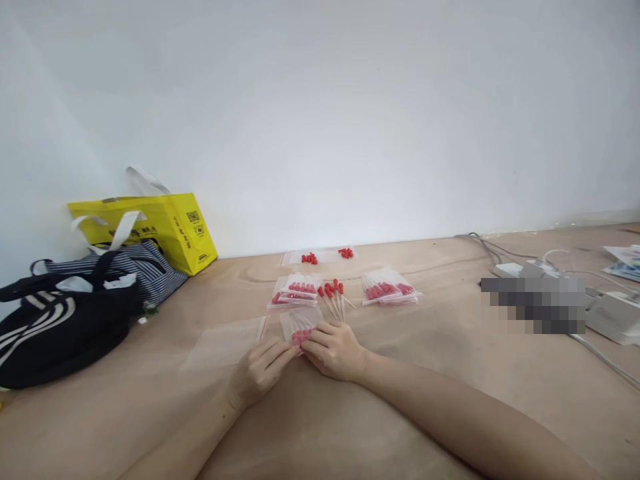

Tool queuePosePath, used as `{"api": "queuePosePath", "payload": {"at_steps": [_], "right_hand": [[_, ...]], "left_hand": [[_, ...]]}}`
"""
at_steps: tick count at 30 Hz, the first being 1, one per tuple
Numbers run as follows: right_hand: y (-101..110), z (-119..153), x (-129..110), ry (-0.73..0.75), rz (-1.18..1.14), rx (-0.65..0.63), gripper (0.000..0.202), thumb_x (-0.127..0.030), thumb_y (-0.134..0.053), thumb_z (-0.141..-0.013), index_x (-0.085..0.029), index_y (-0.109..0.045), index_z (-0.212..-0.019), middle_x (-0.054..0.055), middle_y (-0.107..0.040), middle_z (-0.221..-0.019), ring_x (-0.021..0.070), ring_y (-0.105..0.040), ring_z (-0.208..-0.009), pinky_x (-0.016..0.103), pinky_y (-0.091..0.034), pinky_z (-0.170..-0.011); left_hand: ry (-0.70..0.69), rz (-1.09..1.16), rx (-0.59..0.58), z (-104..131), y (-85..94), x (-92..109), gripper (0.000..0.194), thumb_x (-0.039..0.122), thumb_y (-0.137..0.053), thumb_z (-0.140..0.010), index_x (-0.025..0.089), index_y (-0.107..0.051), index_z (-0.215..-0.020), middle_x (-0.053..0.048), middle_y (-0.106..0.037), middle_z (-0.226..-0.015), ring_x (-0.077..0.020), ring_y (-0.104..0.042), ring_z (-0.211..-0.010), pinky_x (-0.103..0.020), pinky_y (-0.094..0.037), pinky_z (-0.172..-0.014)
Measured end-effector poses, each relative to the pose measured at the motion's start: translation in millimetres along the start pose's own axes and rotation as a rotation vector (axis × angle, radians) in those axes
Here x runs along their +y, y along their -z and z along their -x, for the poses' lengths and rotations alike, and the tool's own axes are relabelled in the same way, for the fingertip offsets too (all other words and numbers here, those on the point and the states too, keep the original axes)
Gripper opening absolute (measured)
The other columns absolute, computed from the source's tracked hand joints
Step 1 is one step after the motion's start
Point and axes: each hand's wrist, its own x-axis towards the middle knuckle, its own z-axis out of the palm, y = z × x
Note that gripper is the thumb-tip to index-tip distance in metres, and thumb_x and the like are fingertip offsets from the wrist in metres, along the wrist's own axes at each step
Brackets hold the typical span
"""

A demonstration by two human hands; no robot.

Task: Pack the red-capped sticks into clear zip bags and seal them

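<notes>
Pinching the near edge of a clear packet (301,323), the left hand (263,368) and right hand (336,350) nearly meet at the front middle of the counter (400,417). Each grip is closed, fingertips clamped on the packet, which holds a row of red-tipped sticks, the tips toward the person. The right hand's fingers cover part of its right side.

Just beyond the right hand, loose sticks (340,307) lie fanned out, red ends pointing away. They sit between the left stack (294,293) and right stack (390,288) of filled packets. Farther back, near the wall (380,133), two small piles of red caps, the left pile (309,258) and right pile (345,253), rest on clear plastic (327,256). A larger clear bag (225,343) lies flat beside the left hand.

At far left, a yellow bag (187,237) stands behind a striped bag (157,277) and a black bag (65,330). To the right are white plugs (617,317) and gray cables (493,247), next to a pixelated patch.
</notes>
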Motion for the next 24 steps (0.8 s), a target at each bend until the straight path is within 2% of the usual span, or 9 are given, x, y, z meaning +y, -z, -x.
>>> {"api": "queuePosePath", "payload": {"at_steps": [6, 10, 15, 19, 24], "right_hand": [[-4.0, -4.1, -3.9, -0.011, -0.01, 0.032, 0.016, -0.019, -0.043, -0.078, -0.017, -0.052, -0.065, 0.0, -0.053, -0.058, 0.0113, -0.043, -0.057, 0.026, -0.022, -0.047], [-2.3, -3.8, -2.5, 0.05, 0.024, 0.027, 0.018, -0.015, -0.041, -0.079, -0.016, -0.05, -0.064, 0.0, -0.051, -0.058, 0.0111, -0.042, -0.057, 0.026, -0.02, -0.048], [5.8, 5.0, 13.2, 0.156, 0.118, -0.026, 0.021, -0.012, -0.037, -0.081, -0.015, -0.051, -0.066, 0.001, -0.051, -0.059, 0.0109, -0.041, -0.058, 0.028, -0.021, -0.049], [13.4, 16.1, 27.7, 0.217, 0.12, -0.019, 0.019, -0.013, -0.039, -0.081, -0.014, -0.053, -0.068, 0.001, -0.053, -0.061, 0.0109, -0.042, -0.058, 0.028, -0.021, -0.05], [21.9, 29.8, 39.0, 0.211, 0.094, -0.009, 0.016, -0.012, -0.041, -0.08, -0.014, -0.055, -0.075, 0.001, -0.054, -0.062, 0.0106, -0.042, -0.059, 0.027, -0.023, -0.05]], "left_hand": [[0.02, -0.008, 0.028, -7.2, 2.6, 2.9, 0.022, 0.004, -0.036, -0.085, 0.011, -0.055, -0.09, -0.007, -0.063, -0.072, -0.0157, -0.058, -0.067, -0.027, -0.048, -0.064], [0.024, -0.013, 0.039, -8.3, 4.6, 3.5, 0.02, 0.005, -0.038, -0.085, 0.012, -0.055, -0.09, -0.005, -0.062, -0.07, -0.0149, -0.057, -0.065, -0.026, -0.048, -0.063], [0.045, -0.024, 0.067, -9.5, 8.1, 5.5, 0.023, 0.004, -0.035, -0.084, 0.014, -0.055, -0.086, -0.004, -0.062, -0.07, -0.0149, -0.057, -0.066, -0.026, -0.048, -0.064], [0.05, -0.02, 0.067, -9.8, 9.9, 7.2, 0.022, 0.004, -0.035, -0.084, 0.015, -0.054, -0.085, -0.004, -0.063, -0.07, -0.0149, -0.058, -0.067, -0.026, -0.048, -0.063], [0.052, 0.005, 0.059, -7.5, 11.2, 6.2, 0.022, 0.006, -0.035, -0.085, 0.015, -0.055, -0.088, -0.004, -0.062, -0.07, -0.0146, -0.057, -0.067, -0.025, -0.048, -0.062]]}}
